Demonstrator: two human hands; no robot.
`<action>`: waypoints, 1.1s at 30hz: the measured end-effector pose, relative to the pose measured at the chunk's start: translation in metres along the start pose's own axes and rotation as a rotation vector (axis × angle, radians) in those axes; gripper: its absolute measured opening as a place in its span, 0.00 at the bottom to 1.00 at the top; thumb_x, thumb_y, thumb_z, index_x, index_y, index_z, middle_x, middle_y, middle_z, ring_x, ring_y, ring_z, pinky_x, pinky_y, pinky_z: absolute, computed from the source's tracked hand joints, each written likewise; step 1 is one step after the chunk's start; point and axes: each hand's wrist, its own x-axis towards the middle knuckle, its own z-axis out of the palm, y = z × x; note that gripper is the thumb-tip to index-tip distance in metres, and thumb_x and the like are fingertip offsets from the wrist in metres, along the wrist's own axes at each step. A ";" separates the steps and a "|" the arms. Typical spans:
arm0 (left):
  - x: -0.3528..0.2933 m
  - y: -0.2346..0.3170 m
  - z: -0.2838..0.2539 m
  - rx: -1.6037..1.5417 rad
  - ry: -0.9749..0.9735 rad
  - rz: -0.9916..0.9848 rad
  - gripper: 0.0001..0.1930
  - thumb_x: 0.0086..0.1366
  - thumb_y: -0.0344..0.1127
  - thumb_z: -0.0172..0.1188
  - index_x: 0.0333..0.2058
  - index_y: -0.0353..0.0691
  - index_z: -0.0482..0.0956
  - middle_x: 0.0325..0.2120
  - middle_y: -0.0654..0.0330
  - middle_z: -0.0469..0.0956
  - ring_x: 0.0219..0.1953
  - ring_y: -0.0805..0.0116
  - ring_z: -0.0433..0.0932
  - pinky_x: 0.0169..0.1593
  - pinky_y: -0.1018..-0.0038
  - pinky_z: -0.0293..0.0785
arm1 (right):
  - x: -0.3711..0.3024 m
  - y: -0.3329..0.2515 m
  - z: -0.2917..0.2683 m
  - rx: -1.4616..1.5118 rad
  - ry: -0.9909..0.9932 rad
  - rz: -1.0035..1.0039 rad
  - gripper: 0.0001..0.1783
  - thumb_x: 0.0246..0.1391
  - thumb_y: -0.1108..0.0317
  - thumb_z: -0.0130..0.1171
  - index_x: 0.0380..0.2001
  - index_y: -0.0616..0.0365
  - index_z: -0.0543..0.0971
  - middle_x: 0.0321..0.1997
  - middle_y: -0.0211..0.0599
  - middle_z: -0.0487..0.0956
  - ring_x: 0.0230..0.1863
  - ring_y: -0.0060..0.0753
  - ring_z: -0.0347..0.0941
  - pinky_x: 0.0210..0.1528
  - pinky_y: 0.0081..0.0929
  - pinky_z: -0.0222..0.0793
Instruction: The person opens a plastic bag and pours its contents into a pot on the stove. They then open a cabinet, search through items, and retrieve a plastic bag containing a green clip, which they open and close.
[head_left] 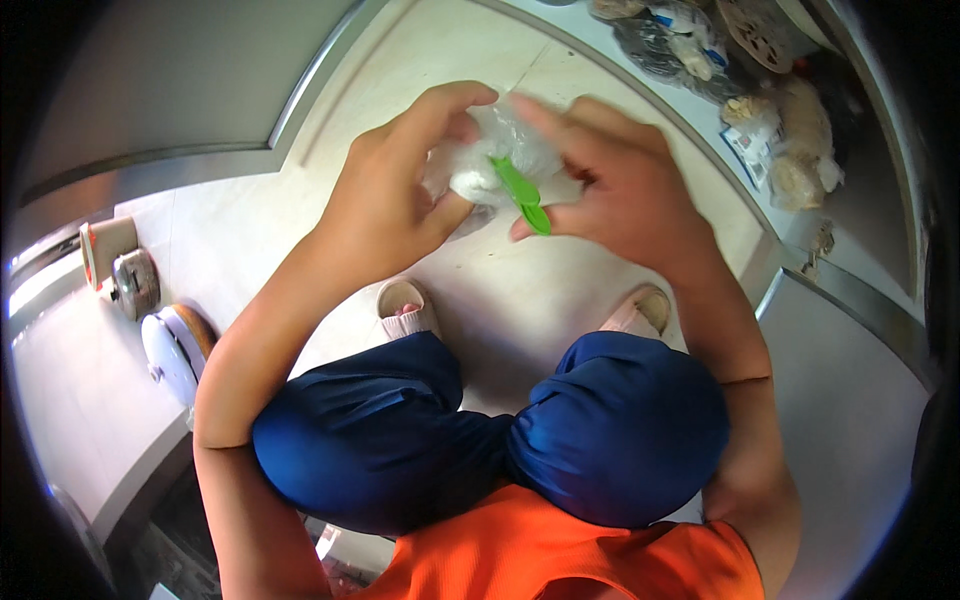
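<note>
Between my two hands, above the floor, is a crumpled clear plastic bag point(525, 150) with something white in it. A bright green bag clip point(518, 188) lies slantwise across its front. My left hand point(392, 185) is closed on the bag's left side, its thumb pressed against the white part and its fingers curled over the top. On the other side my right hand point(632, 190) curls round the bag, somewhat blurred. The right thumb reaches under the clip's lower end, and the index finger lies along the bag's upper edge. What the bag holds cannot be made out.
At the right, an open cabinet shelf point(690, 125) holds several plastic bags point(690, 40) and packets. A grey door panel point(190, 90) stands at the upper left. Pot lids point(178, 350) lean at the left. My slippered feet point(405, 305) rest on the pale tiled floor point(350, 120).
</note>
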 end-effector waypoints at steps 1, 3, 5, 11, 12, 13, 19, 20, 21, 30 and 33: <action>0.001 0.002 0.001 0.031 0.000 0.073 0.28 0.50 0.21 0.61 0.53 0.40 0.73 0.41 0.51 0.78 0.39 0.55 0.81 0.38 0.68 0.77 | -0.003 0.001 0.007 -0.069 -0.010 -0.037 0.41 0.28 0.59 0.81 0.52 0.55 0.80 0.25 0.34 0.70 0.23 0.33 0.68 0.24 0.30 0.64; 0.008 0.004 0.004 0.052 0.009 0.287 0.27 0.50 0.21 0.62 0.53 0.38 0.73 0.41 0.51 0.79 0.39 0.53 0.81 0.39 0.66 0.78 | -0.013 0.007 0.020 -0.149 -0.010 -0.060 0.27 0.33 0.62 0.76 0.41 0.55 0.80 0.28 0.37 0.74 0.26 0.42 0.74 0.28 0.36 0.69; 0.015 0.012 0.005 0.171 -0.144 0.363 0.25 0.49 0.23 0.64 0.49 0.35 0.77 0.42 0.49 0.79 0.41 0.49 0.81 0.44 0.64 0.78 | -0.026 0.018 0.027 -0.072 0.016 -0.013 0.13 0.37 0.68 0.71 0.28 0.57 0.78 0.27 0.39 0.75 0.27 0.46 0.76 0.29 0.39 0.71; 0.030 0.036 0.014 0.388 0.085 0.359 0.21 0.50 0.22 0.65 0.46 0.35 0.78 0.44 0.46 0.79 0.52 0.45 0.75 0.57 0.59 0.70 | -0.064 0.038 -0.014 0.122 0.282 0.323 0.14 0.44 0.69 0.70 0.19 0.60 0.73 0.21 0.34 0.71 0.21 0.34 0.70 0.24 0.31 0.64; 0.029 0.035 0.012 0.319 0.102 0.382 0.20 0.51 0.22 0.65 0.45 0.34 0.78 0.44 0.47 0.79 0.51 0.47 0.75 0.56 0.61 0.70 | -0.072 0.040 -0.029 0.120 0.366 0.390 0.15 0.45 0.67 0.71 0.18 0.59 0.73 0.20 0.31 0.70 0.20 0.30 0.69 0.24 0.30 0.63; 0.029 0.033 0.007 0.275 0.103 0.352 0.19 0.51 0.22 0.65 0.44 0.34 0.79 0.43 0.47 0.79 0.50 0.48 0.76 0.56 0.62 0.70 | -0.079 0.044 -0.047 0.250 0.498 0.578 0.14 0.47 0.69 0.71 0.19 0.56 0.74 0.18 0.28 0.69 0.18 0.24 0.66 0.20 0.26 0.58; 0.002 0.002 -0.009 -0.010 0.003 -0.069 0.12 0.55 0.20 0.63 0.40 0.32 0.79 0.39 0.52 0.80 0.45 0.61 0.77 0.53 0.70 0.69 | -0.128 0.103 -0.208 0.776 1.471 0.958 0.08 0.55 0.67 0.65 0.26 0.49 0.75 0.17 0.23 0.69 0.14 0.17 0.59 0.13 0.15 0.48; -0.004 -0.004 -0.010 -0.041 -0.015 -0.133 0.11 0.55 0.20 0.63 0.39 0.32 0.79 0.39 0.53 0.81 0.45 0.63 0.77 0.53 0.71 0.69 | -0.133 0.114 -0.232 0.798 1.588 0.949 0.07 0.57 0.66 0.63 0.27 0.49 0.75 0.18 0.25 0.68 0.14 0.18 0.58 0.13 0.14 0.47; -0.011 -0.009 -0.011 -0.035 -0.053 -0.168 0.12 0.56 0.19 0.62 0.40 0.31 0.78 0.38 0.55 0.81 0.45 0.66 0.77 0.54 0.72 0.68 | -0.135 0.125 -0.250 0.760 1.669 0.840 0.07 0.57 0.67 0.63 0.27 0.50 0.74 0.20 0.25 0.68 0.16 0.19 0.59 0.14 0.14 0.48; -0.120 -0.103 -0.094 0.006 0.330 -0.392 0.20 0.64 0.20 0.56 0.56 0.30 0.72 0.47 0.55 0.77 0.51 0.67 0.75 0.61 0.70 0.67 | -0.148 0.117 -0.230 0.632 1.652 0.781 0.13 0.65 0.55 0.58 0.32 0.51 0.72 0.23 0.23 0.67 0.23 0.17 0.63 0.17 0.13 0.53; -0.164 -0.130 -0.157 0.060 0.824 -0.493 0.19 0.72 0.30 0.48 0.58 0.29 0.70 0.52 0.51 0.75 0.55 0.62 0.74 0.63 0.68 0.66 | -0.177 0.093 -0.167 0.884 1.584 0.691 0.11 0.64 0.54 0.59 0.37 0.50 0.76 0.20 0.21 0.64 0.21 0.18 0.59 0.16 0.13 0.54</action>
